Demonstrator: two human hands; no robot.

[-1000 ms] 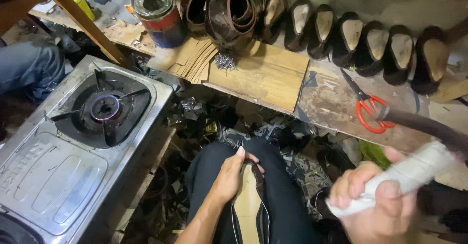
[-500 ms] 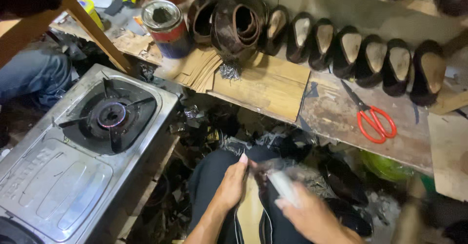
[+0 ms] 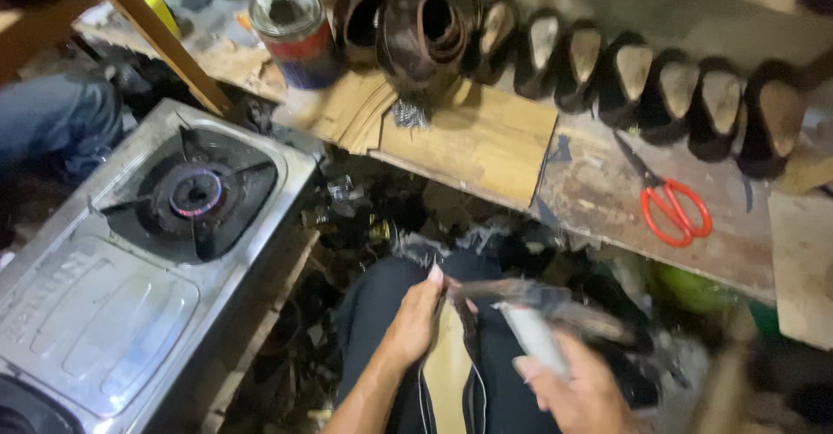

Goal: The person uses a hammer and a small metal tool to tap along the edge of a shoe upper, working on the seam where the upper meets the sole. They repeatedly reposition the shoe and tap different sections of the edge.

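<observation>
Head view looks down on a tan sole [image 3: 449, 373] lying along the person's dark-trousered thigh, its long axis running away from the body, the far tip pointing toward the bench edge. Left hand [image 3: 415, 319] lies on the sole's left rim, fingers together and curled over it, pinning the piece to the leg. Right hand [image 3: 580, 391] is clamped round a pale handle [image 3: 534, 337] of a tool whose head is smeared by motion just above the sole's far end, so its shape cannot be told. Beyond the knee, dark scraps litter the floor under the bench [image 3: 599, 200]. On the bench lie red scissors [image 3: 672, 208] near the front edge, a row of dark shoes [image 3: 625, 74] along the back, a tin [image 3: 295, 30] at the left end, and a cardboard sheet [image 3: 473, 139] overhanging the front edge. A gas stove [image 3: 165, 234] stands to the left, well apart from both hands. A second ago the right hand held the handle out to the right, away from the sole; half a second ago it had already come in over the sole, and the left hand has kept its place throughout.
</observation>
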